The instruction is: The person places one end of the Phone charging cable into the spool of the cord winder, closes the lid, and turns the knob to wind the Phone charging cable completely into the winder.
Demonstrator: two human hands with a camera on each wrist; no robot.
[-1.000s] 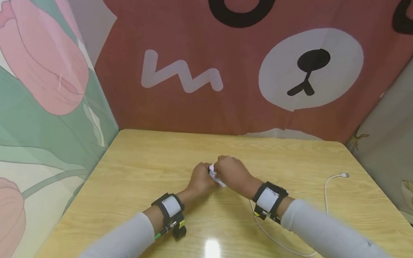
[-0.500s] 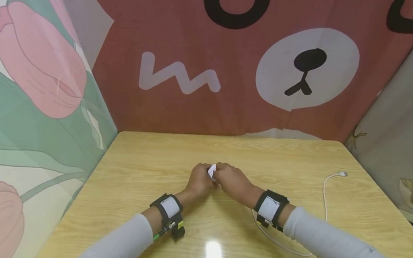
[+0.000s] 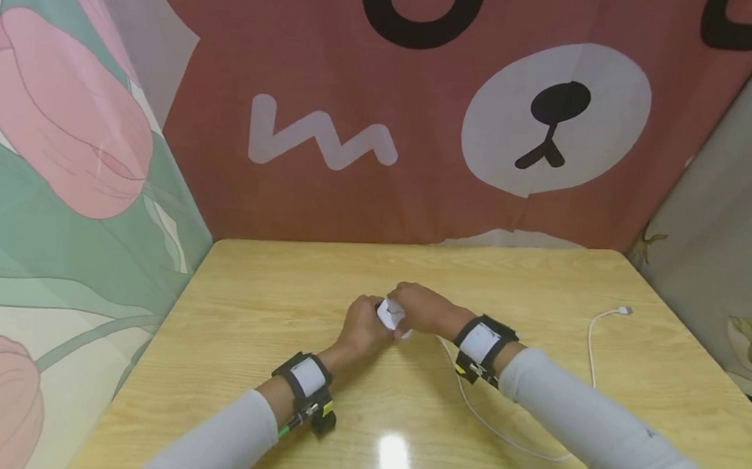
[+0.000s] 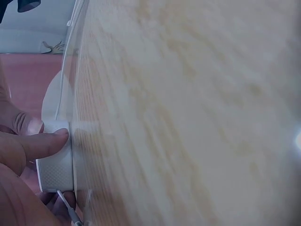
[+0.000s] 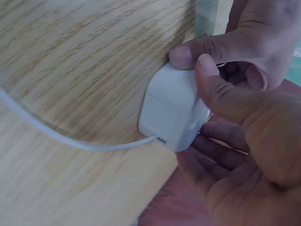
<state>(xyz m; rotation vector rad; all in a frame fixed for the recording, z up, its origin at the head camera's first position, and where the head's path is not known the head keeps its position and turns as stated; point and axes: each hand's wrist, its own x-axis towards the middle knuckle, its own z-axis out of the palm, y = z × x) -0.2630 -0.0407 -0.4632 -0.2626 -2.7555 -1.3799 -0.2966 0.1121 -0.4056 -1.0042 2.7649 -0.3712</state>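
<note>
Both hands meet over the middle of the table around a small white case with a dotted texture point(image 5: 162, 113). A thin white cable point(image 5: 94, 147) comes out of a slot in its end. My left hand point(image 3: 363, 328) grips the case, its thumb point(image 4: 51, 142) lying across it in the left wrist view. In the head view my right hand point(image 3: 426, 308) holds it from the right. The right wrist view shows the right thumb point(image 5: 221, 92) on the case's top edge and fingers below. A thinner cord with a grey end point(image 4: 73, 215) shows at the case's lower end in the left wrist view.
The white cable point(image 3: 499, 437) loops over the wooden table point(image 3: 266, 285) under the right forearm. Its USB plug point(image 3: 625, 311) lies near the right edge. Printed cloths point(image 3: 325, 201) hang behind and at both sides. Each wrist wears a strapped camera.
The right hand first drew in and lower against the case, then lifted and turned slightly, showing more of the white case. The left hand has stayed nearly still.
</note>
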